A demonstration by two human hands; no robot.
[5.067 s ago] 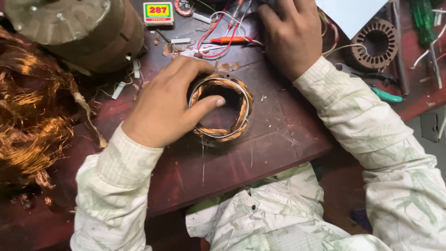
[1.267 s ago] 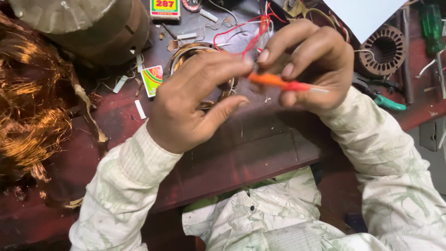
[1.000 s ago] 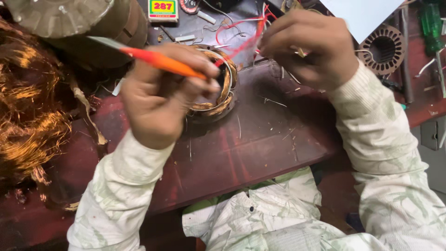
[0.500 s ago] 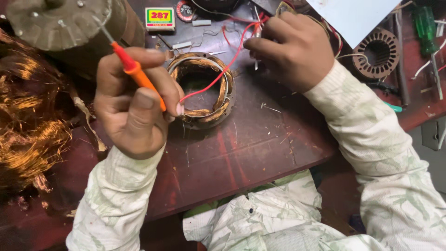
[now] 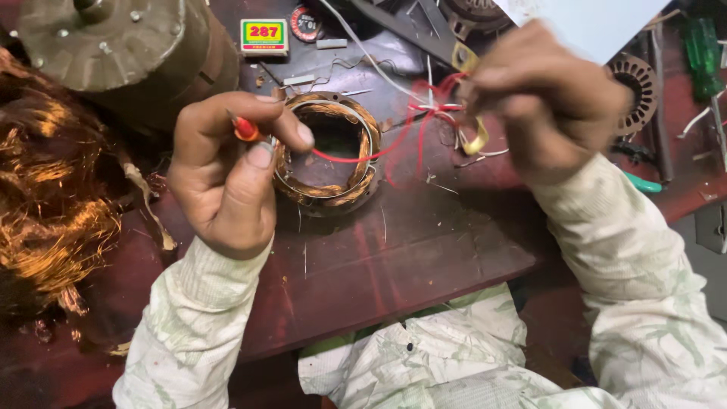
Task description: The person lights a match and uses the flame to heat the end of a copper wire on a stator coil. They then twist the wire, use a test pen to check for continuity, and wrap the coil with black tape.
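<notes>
A round motor stator (image 5: pixel 327 155) with copper windings lies on the dark red workbench (image 5: pixel 409 265). My left hand (image 5: pixel 227 170) is just left of it, fingers closed on an orange-handled screwdriver (image 5: pixel 244 129) whose tip is hidden behind the fingers. My right hand (image 5: pixel 549 98) is up at the right, blurred, pinching red wires (image 5: pixel 424 125) and a yellow sleeve (image 5: pixel 478 140). One red wire runs from that hand down into the stator's bore.
A large brown motor housing (image 5: pixel 121 53) stands at the top left. Tangled copper wire (image 5: pixel 45 189) is heaped at the left edge. A small yellow-green box (image 5: pixel 264 36), a second stator (image 5: pixel 636 79), a green-handled screwdriver (image 5: pixel 703 45) and a white sheet (image 5: pixel 591 23) lie behind.
My left hand has lowered and turned the screwdriver so only its handle end shows. My right hand has pulled the red wires out to the right of the stator.
</notes>
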